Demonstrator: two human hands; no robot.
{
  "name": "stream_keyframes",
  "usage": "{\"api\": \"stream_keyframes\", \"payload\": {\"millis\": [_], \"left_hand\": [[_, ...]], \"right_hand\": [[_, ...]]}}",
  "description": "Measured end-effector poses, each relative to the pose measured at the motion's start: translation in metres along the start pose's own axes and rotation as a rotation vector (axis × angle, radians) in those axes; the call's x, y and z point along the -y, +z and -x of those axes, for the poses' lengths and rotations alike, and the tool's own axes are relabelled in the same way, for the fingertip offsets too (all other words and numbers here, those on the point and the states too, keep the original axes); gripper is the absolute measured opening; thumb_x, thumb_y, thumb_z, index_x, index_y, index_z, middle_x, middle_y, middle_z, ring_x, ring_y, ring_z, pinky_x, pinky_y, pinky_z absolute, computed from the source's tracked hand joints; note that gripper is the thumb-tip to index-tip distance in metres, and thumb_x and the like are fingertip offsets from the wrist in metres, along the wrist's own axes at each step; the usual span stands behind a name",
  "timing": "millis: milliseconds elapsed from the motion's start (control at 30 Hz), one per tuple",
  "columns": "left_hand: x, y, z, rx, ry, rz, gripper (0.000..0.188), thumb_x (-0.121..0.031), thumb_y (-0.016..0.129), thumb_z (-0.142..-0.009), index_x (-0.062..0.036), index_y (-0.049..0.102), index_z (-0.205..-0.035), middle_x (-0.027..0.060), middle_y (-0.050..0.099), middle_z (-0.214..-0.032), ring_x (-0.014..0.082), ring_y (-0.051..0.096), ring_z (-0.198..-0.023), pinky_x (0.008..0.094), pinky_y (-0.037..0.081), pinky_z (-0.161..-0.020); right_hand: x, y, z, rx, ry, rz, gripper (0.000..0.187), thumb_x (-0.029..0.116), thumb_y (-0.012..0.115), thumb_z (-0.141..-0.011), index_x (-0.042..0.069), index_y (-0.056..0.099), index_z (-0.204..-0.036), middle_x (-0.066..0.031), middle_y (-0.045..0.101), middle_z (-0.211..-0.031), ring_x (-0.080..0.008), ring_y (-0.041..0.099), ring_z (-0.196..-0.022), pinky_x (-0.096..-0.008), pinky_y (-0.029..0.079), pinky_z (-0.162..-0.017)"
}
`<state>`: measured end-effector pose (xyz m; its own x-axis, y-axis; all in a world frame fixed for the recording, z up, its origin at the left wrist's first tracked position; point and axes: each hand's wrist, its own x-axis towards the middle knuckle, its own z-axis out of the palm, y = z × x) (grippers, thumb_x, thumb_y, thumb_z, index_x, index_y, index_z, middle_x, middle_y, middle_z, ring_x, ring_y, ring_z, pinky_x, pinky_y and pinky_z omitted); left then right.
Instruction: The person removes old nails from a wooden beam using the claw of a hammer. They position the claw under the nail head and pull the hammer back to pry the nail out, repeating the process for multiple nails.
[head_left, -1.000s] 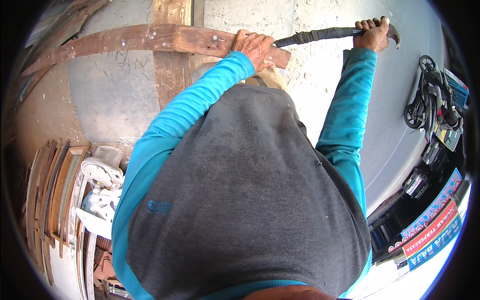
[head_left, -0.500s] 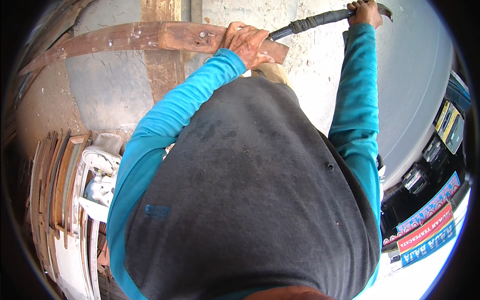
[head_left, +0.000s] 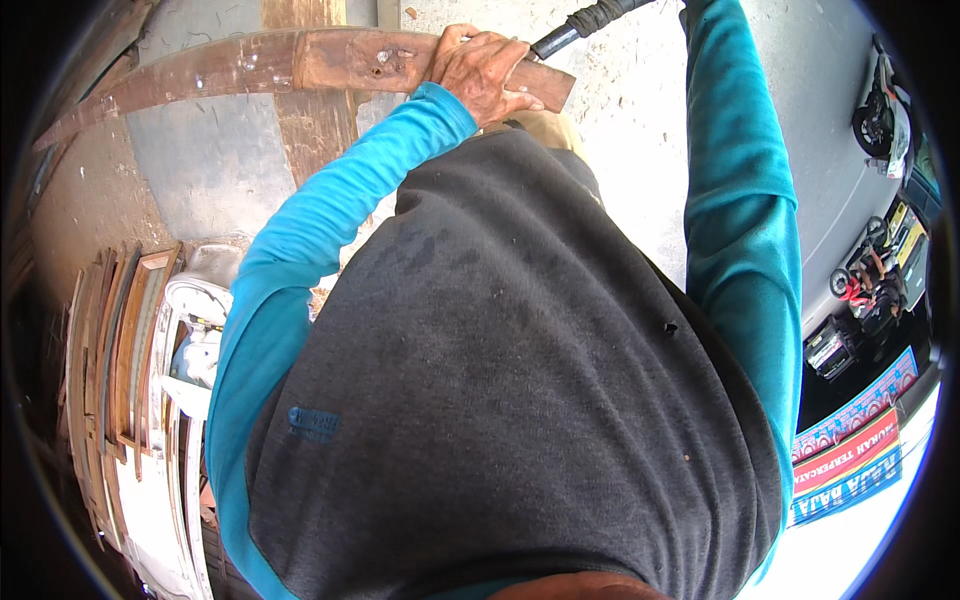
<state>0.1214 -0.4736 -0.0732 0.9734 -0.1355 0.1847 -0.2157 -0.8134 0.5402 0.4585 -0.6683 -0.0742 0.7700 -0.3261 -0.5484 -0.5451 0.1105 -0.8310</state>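
Pale, flecked ground (head_left: 630, 130) forms the background. Left hand (head_left: 483, 72) grasps the plank (head_left: 345, 62) near its squared end, elbow bent, fingers over the top. Right arm (head_left: 738, 160) extends forward; the right hand lies beyond the upper edge, its grip cannot be told. Half a second earlier, that hand and the hooked end of the bar (head_left: 560, 40) were visible; now only its near part shows, beside the left fingers. Plank: worn reddish-brown wood, pale-spotted. Bar: dark, rounded, partly wrapped.

R fingers: cut off, top | blk bar (head_left: 590, 22): far end ditto
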Motion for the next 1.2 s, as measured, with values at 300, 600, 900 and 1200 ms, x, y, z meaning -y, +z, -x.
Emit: {"api": "stream_keyframes", "payload": {"millis": [300,600,900,1200], "left_hand": [[0.0,0.002,0.001,0.008,-0.028,-0.002,0.076,-0.06,0.087,-0.066,-0.0105,0.068,-0.121,0.0112,0.075,-0.109,0.0255,0.068,-0.111,0.0459,0.033,-0.111],[-0.001,-0.002,-0.001,0.049,-0.04,-0.026,0.076,-0.062,0.085,-0.069,-0.0054,0.069,-0.117,0.0104,0.074,-0.114,0.0272,0.068,-0.111,0.0477,0.037,-0.108],[-0.006,-0.019,0.008,0.078,-0.087,-0.029,0.104,-0.053,0.089,-0.068,-0.0065,0.043,-0.149,0.0165,0.05,-0.15,0.0331,0.041,-0.144,0.0532,0.027,-0.122],[-0.002,-0.027,0.036,0.031,-0.136,-0.095,0.092,-0.047,0.088,-0.074,-0.0072,0.048,-0.146,0.0137,0.048,-0.152,0.0333,0.039,-0.145,0.0528,0.023,-0.124]], "right_hand": [[-0.034,0.01,-0.051,0.07,0.247,0.126,0.015,0.008,0.05,-0.096,0.005,0.046,-0.082,-0.0109,0.045,-0.061,-0.0218,0.039,-0.047,-0.039,0.036,-0.044],[-0.052,0.014,-0.037,0.136,0.211,0.288,0.009,0.007,0.048,-0.097,0.002,0.047,-0.089,-0.0092,0.042,-0.061,-0.0213,0.038,-0.049,-0.0406,0.038,-0.047],[0.077,-0.079,-0.009,0.57,-0.04,-0.357,0.037,0.033,0.051,-0.109,0.01,0.045,-0.08,0.0017,0.037,-0.061,-0.0114,0.035,-0.05,-0.0303,0.037,-0.05],[0.065,-0.105,0.046,0.326,-0.185,-0.403,0.027,0.028,0.047,-0.109,0.005,0.045,-0.096,0.0007,0.033,-0.071,-0.0114,0.032,-0.056,-0.029,0.036,-0.051]]}}
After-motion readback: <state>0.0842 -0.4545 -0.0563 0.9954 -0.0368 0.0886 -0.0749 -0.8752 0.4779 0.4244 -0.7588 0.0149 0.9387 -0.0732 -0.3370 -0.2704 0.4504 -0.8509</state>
